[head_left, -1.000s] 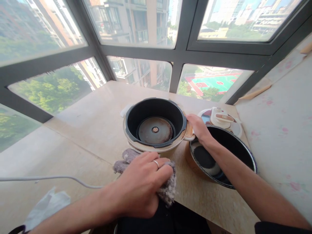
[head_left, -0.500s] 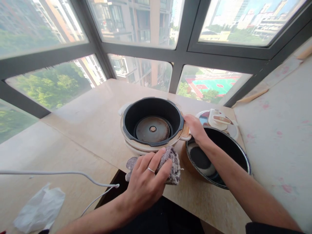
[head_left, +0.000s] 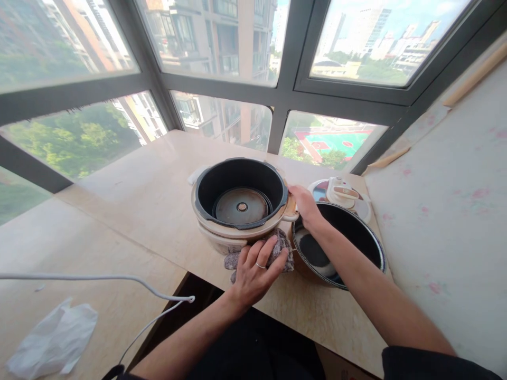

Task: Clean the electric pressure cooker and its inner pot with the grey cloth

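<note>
A white electric pressure cooker point(head_left: 224, 240) with a black inside stands on the counter, its lid off and its round heating plate point(head_left: 241, 206) showing. My left hand point(head_left: 257, 266), a ring on one finger, grips a grey fuzzy cloth point(head_left: 279, 245) and presses it against the cooker's front right side. On the right, my right hand point(head_left: 304, 207) is closed round the cooker's side handle point(head_left: 292, 210); its fingertips are partly hidden. Just beneath my right forearm sits the dark inner pot point(head_left: 356, 237), and behind that lies the cooker's lid point(head_left: 341, 192).
A white cord point(head_left: 130, 276) crosses the left of the counter point(head_left: 119, 211). Crumpled white tissue point(head_left: 55, 338) lies at the lower left. Windows point(head_left: 222, 119) bound the back, and a flowered wall point(head_left: 443, 227) stands close on the right. The counter's front edge has a dark cut-out.
My left hand has slid the cloth rightward and up along the cooker's front side. My right hand keeps its hold on the handle. The whole view has shifted slightly.
</note>
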